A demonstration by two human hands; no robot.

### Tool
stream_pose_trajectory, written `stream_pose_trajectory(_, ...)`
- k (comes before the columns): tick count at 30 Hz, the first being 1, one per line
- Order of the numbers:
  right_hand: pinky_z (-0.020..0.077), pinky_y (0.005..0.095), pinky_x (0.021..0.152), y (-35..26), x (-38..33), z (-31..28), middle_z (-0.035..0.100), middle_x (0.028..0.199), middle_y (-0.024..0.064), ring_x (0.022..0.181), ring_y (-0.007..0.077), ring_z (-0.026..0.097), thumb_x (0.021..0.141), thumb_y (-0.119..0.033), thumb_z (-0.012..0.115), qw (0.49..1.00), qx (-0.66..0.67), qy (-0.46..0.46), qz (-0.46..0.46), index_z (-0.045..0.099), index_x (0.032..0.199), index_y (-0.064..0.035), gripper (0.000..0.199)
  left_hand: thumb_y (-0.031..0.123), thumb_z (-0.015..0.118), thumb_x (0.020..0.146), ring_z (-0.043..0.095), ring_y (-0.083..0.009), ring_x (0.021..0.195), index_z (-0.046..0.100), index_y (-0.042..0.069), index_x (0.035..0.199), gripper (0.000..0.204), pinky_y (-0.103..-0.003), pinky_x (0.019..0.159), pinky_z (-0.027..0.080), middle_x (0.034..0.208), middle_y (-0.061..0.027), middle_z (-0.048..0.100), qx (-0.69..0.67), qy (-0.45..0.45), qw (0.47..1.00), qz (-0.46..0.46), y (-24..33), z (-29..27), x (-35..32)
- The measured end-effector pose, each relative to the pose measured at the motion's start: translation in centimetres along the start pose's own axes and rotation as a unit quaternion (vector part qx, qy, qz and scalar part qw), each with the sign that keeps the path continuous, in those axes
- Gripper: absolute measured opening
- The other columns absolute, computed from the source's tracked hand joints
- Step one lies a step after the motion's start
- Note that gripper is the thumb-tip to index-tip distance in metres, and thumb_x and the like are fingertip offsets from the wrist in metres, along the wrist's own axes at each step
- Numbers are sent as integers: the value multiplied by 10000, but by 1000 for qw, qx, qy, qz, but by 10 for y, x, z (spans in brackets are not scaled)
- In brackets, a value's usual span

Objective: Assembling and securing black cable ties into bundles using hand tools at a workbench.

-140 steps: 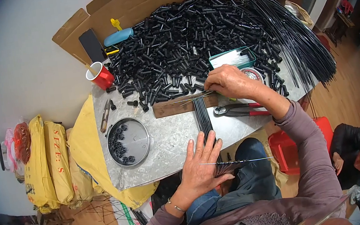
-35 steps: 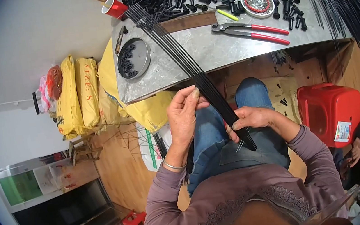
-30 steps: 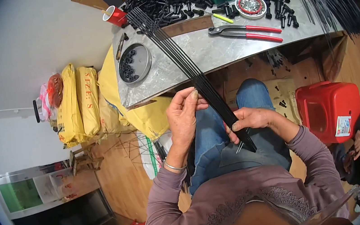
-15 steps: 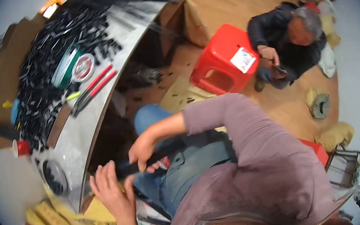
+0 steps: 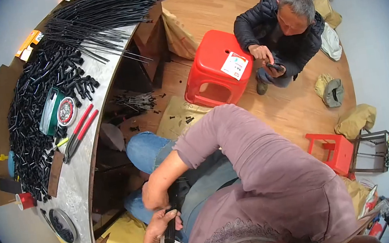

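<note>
A: Grip status?
B: Bundle of thin black rods [image 5: 170,233] is clenched by both hands over the lap. Right hand [image 5: 154,194] is closed around it higher up; left hand [image 5: 158,227] is wrapped just below, fingers curled.
A: Counts?
B: One bundle; rod count can't be told. Two hands, nearly touching.
A: Pose?
B: Right forearm is angled down across the blue-jeaned knee [image 5: 146,150]; left wrist is bent upward.

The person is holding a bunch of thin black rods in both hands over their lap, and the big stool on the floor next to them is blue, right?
Not quite. The big stool is red, not blue, as the head view shows. The rest is right: the left hand and right hand both grip the bunch of thin black rods over the lap.
</note>
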State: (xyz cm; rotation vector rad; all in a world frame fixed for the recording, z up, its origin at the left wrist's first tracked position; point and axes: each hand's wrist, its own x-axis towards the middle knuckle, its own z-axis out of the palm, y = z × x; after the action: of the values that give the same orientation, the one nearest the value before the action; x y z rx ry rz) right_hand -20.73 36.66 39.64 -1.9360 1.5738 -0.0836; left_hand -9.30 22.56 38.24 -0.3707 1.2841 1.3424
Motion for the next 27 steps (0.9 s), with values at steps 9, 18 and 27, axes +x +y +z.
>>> stream_pose_trajectory(9,532,373,676,-44,-17,-13,685,770,142,741,241,676,789,-326,687,893,415,138,-109,684,837,4,334,219,507,922,602,-185,651,572,-5,856,242,-293,607,488,758,-101,615,131,186,916,329,129,-20,-94)
stream_pose_trajectory(18,499,447,753,72,28,87,682,889,182,857,317,658,709,-388,754,852,370,305,209,679,944,6,465,270,507,983,543,-171,775,523,38,951,235,-318,759,457,796,-45,522,-36,286,742,605,135,9,-32)
stream_pose_trajectory(27,442,448,916,25,53,127,611,1171,219,1104,340,572,840,-369,616,948,254,-29,190,603,1154,61,532,278,508,981,552,-188,791,532,41,966,239,-345,787,480,827,-57,548,-229,296,712,594,13,21,-7)
